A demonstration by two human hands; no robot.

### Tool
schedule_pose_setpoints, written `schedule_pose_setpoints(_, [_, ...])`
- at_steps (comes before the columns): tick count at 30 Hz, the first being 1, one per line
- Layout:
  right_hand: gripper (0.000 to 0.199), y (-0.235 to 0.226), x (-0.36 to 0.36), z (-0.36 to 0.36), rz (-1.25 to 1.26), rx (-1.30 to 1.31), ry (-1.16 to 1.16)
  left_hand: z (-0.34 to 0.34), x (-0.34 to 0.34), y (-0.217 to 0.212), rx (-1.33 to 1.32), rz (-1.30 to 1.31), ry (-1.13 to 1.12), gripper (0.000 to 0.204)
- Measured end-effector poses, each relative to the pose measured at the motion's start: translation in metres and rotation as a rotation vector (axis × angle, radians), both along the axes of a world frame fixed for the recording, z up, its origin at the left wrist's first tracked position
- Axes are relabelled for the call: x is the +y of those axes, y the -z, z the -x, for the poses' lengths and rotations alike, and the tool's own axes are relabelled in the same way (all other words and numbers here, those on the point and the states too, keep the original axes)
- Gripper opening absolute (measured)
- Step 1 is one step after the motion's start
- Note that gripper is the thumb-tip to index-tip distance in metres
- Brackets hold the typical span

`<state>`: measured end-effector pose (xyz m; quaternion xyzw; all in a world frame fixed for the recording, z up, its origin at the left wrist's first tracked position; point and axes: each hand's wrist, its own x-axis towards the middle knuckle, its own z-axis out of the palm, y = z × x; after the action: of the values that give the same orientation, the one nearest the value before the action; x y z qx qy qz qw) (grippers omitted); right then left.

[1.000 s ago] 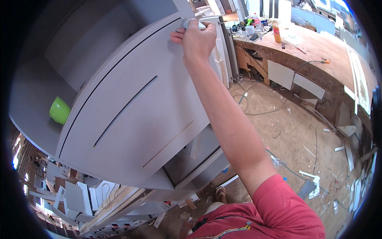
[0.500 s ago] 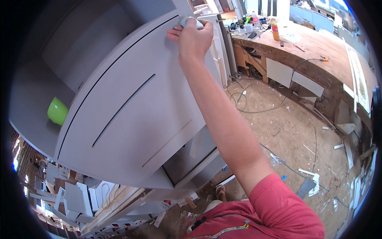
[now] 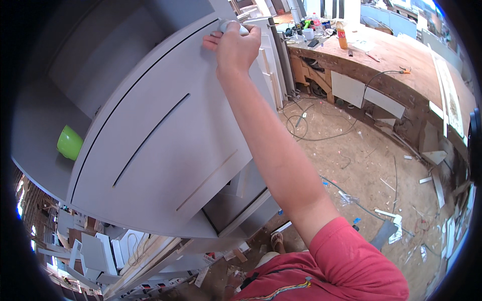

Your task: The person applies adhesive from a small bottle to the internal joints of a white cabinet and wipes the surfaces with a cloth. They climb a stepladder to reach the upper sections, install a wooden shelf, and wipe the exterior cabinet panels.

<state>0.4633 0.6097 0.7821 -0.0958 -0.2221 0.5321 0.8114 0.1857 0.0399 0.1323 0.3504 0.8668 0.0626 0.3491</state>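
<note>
My right hand [image 3: 238, 47] reaches across to the far edge of a large grey cabinet panel [image 3: 165, 145]. Its fingers are closed round a small whitish object [image 3: 244, 30], mostly covered by the hand, so its kind does not show. The hand is at the far end of a long dark groove [image 3: 135, 98] that runs along the panel's edge. Two shorter slots cut the panel's face nearer to me. My left hand cannot be made out.
A green cup [image 3: 69, 143] rests inside the grey cabinet at left. The wooden workbench [image 3: 386, 57] at right carries a bottle of orange drink [image 3: 342, 39] and tools. Cables and offcuts litter the floor [image 3: 346, 150]; boards [image 3: 150, 261] lie at lower left.
The whole view has shifted slightly, so the panel, bench and hand all appear a little farther left. My right hand keeps its grip at the groove's far end.
</note>
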Motion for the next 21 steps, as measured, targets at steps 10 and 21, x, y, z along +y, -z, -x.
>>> schedule_pose_setpoints(10, [0.027, 0.0016, -0.0029, 0.0035, -0.012, 0.021, -0.019, 0.0027, 0.0026, 0.0019, -0.035, -0.022, -0.155, 0.047])
schedule_pose_setpoints(21, [0.028, 0.0011, -0.0025, 0.0036, 0.001, 0.022, -0.043, 0.0005, 0.0029, -0.0058, -0.013, 0.003, -0.090, 0.042])
